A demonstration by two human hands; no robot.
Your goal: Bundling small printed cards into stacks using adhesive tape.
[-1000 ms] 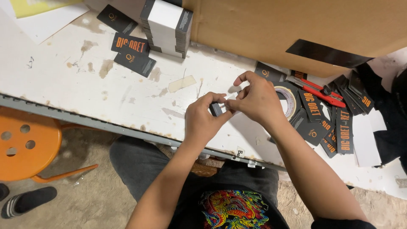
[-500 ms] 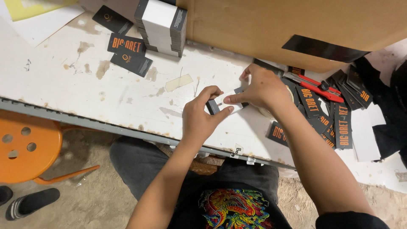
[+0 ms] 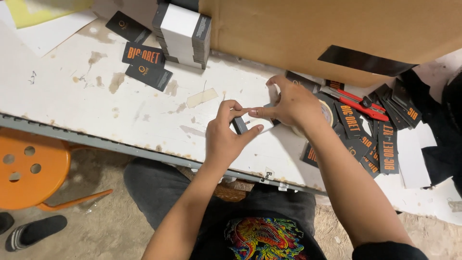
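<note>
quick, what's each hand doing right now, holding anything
Left hand: closed on a small dark and white box, fingers pinching it above the white table.
Right hand: fingertips gripping the same small box from its other side.

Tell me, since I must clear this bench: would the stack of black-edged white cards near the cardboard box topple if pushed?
Probably it would slide rather than tip: the stack of cards looks squat and square-sided. Its layers seem loose, so the upper cards might shear off. It likely feels dense for its size.
</note>
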